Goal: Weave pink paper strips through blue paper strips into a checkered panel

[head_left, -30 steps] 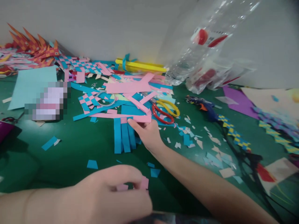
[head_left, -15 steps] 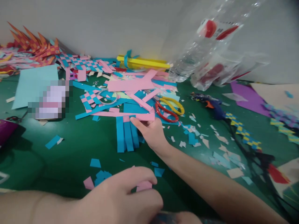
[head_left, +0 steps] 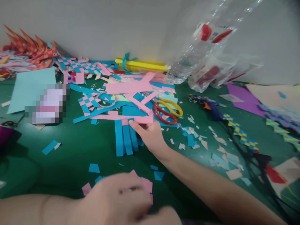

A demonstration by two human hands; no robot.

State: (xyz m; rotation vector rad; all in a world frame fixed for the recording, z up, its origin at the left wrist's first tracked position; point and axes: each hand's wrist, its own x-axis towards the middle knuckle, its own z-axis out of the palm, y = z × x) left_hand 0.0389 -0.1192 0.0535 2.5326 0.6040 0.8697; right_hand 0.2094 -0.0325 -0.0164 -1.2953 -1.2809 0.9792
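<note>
Green table [head_left: 70, 165], bottle [head_left: 206, 39] behind: right grip [head_left: 151, 136] pinches strips [head_left: 126, 137]; left grip [head_left: 119, 195], I can't tell.

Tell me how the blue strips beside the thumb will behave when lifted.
The blue strips look like thin paper, so they're probably light and rather floppy. Their lower ends look separate, so they might splay apart.

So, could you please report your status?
Right hand holds pink strip across blue strips. Left hand blurred near pink scraps, grip unclear. Scissors close beside right hand.
</note>
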